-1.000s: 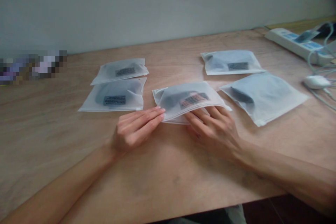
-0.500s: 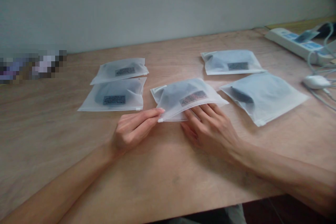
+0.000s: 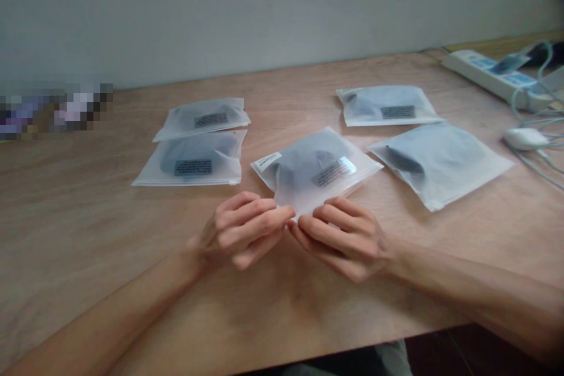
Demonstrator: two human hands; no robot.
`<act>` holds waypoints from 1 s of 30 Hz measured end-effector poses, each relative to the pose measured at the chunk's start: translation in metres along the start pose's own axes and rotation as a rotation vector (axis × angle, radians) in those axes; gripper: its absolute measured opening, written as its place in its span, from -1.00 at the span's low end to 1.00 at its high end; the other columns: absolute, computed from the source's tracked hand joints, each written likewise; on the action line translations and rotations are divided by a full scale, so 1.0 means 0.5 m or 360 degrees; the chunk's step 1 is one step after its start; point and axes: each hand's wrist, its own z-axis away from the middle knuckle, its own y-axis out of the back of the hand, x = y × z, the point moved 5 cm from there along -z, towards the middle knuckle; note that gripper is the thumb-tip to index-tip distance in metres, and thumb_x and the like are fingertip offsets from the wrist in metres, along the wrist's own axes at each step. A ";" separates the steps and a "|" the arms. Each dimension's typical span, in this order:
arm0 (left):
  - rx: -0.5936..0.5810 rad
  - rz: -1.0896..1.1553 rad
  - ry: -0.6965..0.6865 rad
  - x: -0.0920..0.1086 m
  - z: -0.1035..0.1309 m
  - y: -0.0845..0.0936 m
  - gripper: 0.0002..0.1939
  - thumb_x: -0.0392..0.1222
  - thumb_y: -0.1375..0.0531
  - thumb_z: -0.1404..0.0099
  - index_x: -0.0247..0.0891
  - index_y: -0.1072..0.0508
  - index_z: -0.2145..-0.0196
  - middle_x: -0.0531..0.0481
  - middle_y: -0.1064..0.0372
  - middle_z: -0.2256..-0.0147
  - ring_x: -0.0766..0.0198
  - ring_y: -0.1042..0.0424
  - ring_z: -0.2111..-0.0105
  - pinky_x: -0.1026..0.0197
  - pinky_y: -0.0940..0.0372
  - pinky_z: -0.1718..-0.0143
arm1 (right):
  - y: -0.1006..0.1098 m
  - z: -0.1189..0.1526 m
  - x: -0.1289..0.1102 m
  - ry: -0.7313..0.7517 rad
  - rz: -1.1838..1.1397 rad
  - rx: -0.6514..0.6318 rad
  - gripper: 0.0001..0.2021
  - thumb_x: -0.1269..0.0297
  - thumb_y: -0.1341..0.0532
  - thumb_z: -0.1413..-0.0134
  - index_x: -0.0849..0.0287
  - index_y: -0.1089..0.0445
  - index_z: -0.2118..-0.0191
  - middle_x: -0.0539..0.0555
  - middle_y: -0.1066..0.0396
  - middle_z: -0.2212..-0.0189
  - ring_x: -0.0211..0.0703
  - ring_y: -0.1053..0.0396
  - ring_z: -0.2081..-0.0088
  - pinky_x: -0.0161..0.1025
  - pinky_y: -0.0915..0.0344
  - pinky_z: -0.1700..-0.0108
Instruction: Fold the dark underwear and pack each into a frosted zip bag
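Observation:
A frosted zip bag (image 3: pixel 304 170) with a dark printed label and a small white sticker lies turned at an angle in front of me. My left hand (image 3: pixel 253 226) pinches the bag's near corner, fingers closed. Right beside it, my right hand (image 3: pixel 341 235) is closed on the same zip edge, the fingertips of both hands almost meeting. Something greyish shows faintly through the bag; I cannot make out what. The slider is hidden by my fingers.
Two similar bags lie at the left, a rear bag (image 3: pixel 205 114) and a front bag (image 3: pixel 194 155). At the right are another labelled bag (image 3: pixel 388 103) and a larger-looking bag (image 3: pixel 440 158). A power strip (image 3: pixel 489 73) and a white charger (image 3: pixel 526 138) with cables sit far right.
My right hand has come out from under the bag's edge and moved to the near corner beside my left hand. The bag has turned, its near corner now pointing towards me.

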 end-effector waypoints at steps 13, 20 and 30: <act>-0.0153 -0.0271 -0.0154 -0.016 0.011 0.005 -0.93 -0.42 -0.23 -0.37 -0.31 -0.47 0.23 -0.05 -0.60 0.14 0.21 -0.56 0.18 0.09 -0.37 0.12 | 0.008 0.006 0.040 -0.0068 0.0115 -0.0118 -0.80 0.53 -0.16 -0.29 0.22 -0.44 0.35 0.01 -0.43 0.45 -0.22 -0.17 0.41 -0.18 -0.12 0.36; -0.0300 -0.0471 -0.0013 -0.046 0.020 -0.004 -0.85 -0.44 -0.17 -0.32 -0.27 -0.44 0.38 -0.14 -0.54 0.03 0.10 -0.52 0.06 0.04 -0.38 0.08 | 0.012 0.019 0.057 0.0041 0.0338 -0.0140 -0.81 0.55 -0.17 -0.27 0.20 -0.46 0.34 0.03 -0.43 0.40 -0.22 -0.17 0.40 -0.19 -0.08 0.37; -0.0276 -0.0722 0.0145 -0.078 0.024 0.015 -0.87 -0.38 -0.19 -0.22 -0.25 -0.42 0.47 -0.14 -0.54 0.00 -0.05 -0.49 0.06 -0.10 -0.35 0.08 | 0.020 0.021 0.079 -0.0124 0.0474 -0.0192 -0.88 0.53 -0.22 -0.23 0.22 -0.45 0.33 0.02 -0.33 0.46 -0.22 -0.13 0.42 -0.22 -0.06 0.37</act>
